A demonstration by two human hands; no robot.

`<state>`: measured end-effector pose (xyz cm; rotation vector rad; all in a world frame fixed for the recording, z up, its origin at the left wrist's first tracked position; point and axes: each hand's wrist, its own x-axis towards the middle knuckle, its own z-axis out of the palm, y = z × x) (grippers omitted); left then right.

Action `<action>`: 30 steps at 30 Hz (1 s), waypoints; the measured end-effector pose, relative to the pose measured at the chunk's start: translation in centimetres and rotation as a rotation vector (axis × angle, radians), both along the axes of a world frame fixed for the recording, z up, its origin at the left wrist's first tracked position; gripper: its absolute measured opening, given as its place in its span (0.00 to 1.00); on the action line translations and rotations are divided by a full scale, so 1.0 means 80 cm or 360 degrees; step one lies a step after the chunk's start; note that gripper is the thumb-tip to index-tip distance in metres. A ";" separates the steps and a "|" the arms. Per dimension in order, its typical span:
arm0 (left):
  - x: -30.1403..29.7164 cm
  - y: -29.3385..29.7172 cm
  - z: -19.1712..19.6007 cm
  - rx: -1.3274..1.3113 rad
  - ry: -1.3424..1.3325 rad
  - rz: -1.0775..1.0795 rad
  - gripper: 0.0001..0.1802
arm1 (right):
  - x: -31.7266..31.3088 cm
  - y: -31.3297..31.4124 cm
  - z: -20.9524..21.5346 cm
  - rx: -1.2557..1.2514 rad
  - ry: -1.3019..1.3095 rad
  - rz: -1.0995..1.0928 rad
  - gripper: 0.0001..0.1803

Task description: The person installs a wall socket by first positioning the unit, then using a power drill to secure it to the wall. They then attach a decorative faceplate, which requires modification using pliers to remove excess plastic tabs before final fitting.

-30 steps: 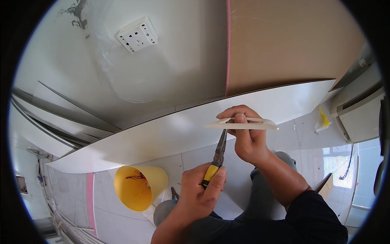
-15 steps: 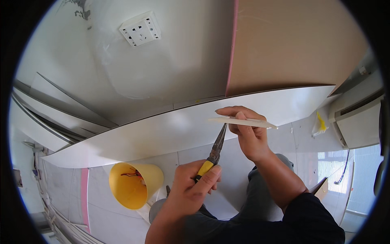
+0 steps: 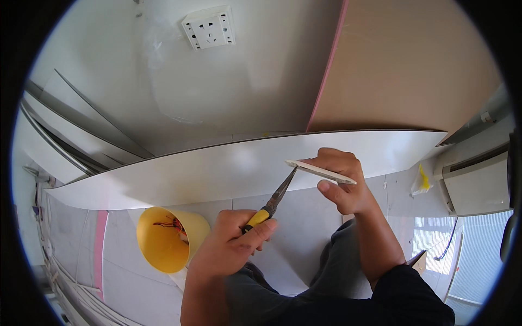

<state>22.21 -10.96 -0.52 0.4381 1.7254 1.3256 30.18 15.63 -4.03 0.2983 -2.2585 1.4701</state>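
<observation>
My left hand is closed round the yellow-and-black handles of long-nose pliers. Their dark, tapered jaws point up and to the right, with the tip at the left end of a thin white plate. Whether the jaws grip the plate's edge or only touch it, I cannot tell. My right hand holds that plate nearly edge-on, fingers behind it and thumb below. The plate slopes down to the right, its broad face mostly hidden.
A long white panel stands across, beyond my hands. A yellow bucket with red and dark wires sits at left. Behind are a wall socket and a brown board; curved strips lean at left, and a white appliance stands at right.
The plate has tilted, its right end now lower, and my right thumb has moved down off it. My left hand and the pliers have shifted slightly left. The whole view has also shifted.
</observation>
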 end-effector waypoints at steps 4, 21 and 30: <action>0.001 -0.001 -0.005 -0.0162 0.0426 -0.0114 0.20 | 0.005 -0.015 0.000 0.0168 -0.0270 -0.0092 0.14; 0.025 0.034 -0.012 -0.0016 0.2174 0.0256 0.13 | 0.008 -0.033 -0.016 -0.1759 -0.0424 0.0213 0.27; 0.028 0.036 -0.008 0.0024 0.2181 0.0306 0.14 | 0.008 -0.024 -0.018 -0.2092 -0.0506 0.0600 0.28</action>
